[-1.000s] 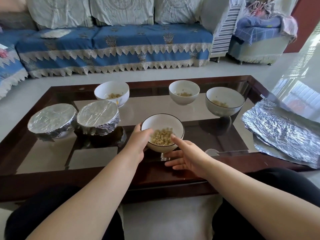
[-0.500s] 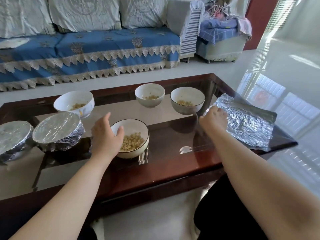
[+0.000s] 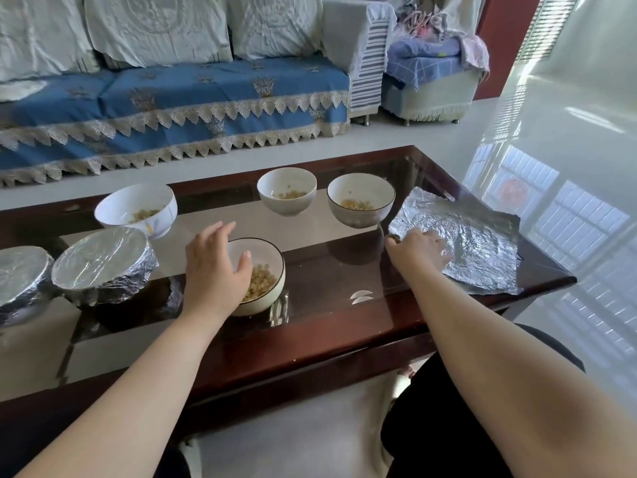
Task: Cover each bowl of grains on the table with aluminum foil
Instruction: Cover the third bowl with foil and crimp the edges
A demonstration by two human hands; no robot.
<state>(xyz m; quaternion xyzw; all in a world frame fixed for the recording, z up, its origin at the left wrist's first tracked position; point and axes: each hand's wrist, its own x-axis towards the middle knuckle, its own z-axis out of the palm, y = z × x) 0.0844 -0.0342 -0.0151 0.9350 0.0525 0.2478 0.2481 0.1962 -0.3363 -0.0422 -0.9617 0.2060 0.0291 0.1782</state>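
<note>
A dark-rimmed white bowl of grains [image 3: 267, 257] stands near the front of the glass-topped table [image 3: 344, 326]. My left hand [image 3: 213, 267] hovers over its left rim with fingers relaxed and thumb above the grains. Three more uncovered bowls sit behind: left [image 3: 138, 205], middle [image 3: 286, 191], right [image 3: 360, 198]. Two bowls wrapped in foil stand at the left [image 3: 100, 260] [image 3: 20, 274]. A stack of crinkled aluminum foil sheets [image 3: 475, 243] lies on the table's right end. My right hand [image 3: 417, 250] lies on its near-left corner, fingers curled on top, thumb at the edge pinching the foil.
A sofa with a blue lace-trimmed cover [image 3: 172, 108] runs behind the table. A stool piled with cloths [image 3: 431, 81] stands at the back right. Glossy white floor [image 3: 551, 150] lies to the right. My legs in black are under the table's front edge.
My right hand left the near bowl, reached right and now lies on the foil stack's corner. My left hand stayed at the bowl's left rim. The view turned right.
</note>
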